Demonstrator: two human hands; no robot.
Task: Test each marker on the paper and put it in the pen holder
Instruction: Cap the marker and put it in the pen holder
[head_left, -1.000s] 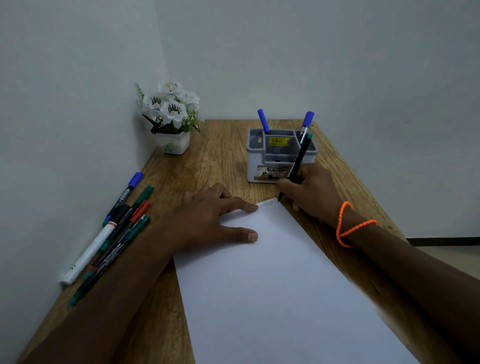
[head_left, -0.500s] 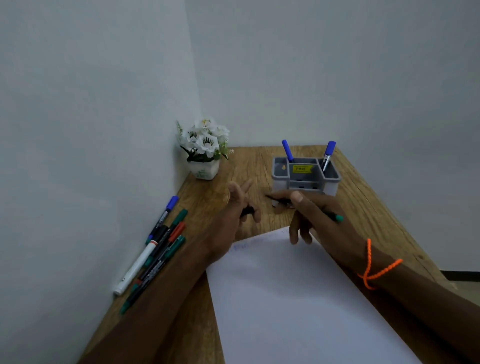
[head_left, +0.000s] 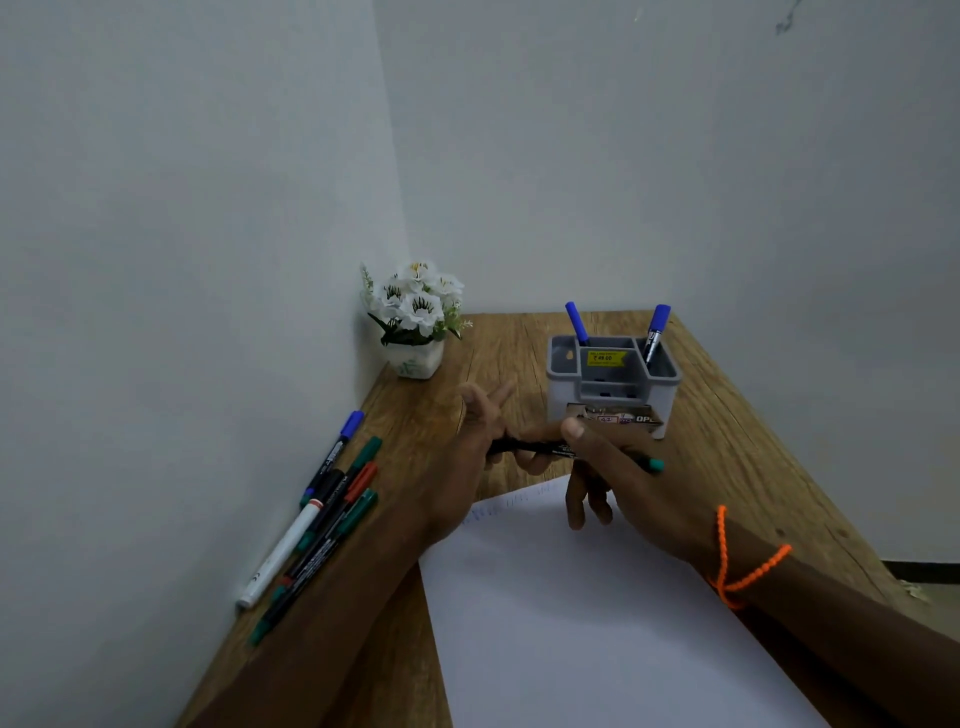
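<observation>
Both hands hold one black marker with a green end (head_left: 566, 450) level above the wooden surface (head_left: 727, 457), just before the grey plastic pen holder (head_left: 613, 384). The right hand (head_left: 618, 467) has its grip curled round the barrel; the left hand (head_left: 478, 441) pinches the other end, two fingers raised. Two blue-capped markers (head_left: 655, 332) stand in the holder's separate compartments. A pile of loose markers (head_left: 322, 509), too overlapped to count, lies by the left wall. White paper sheet (head_left: 597, 623) lies below the hands.

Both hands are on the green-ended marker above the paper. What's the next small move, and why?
Probably press the cap on fully, then lift it to the pen holder. The marker lies level between the left hand and right hand, faint marks already show at the paper top edge, and two blue-capped markers already stand inside.
</observation>
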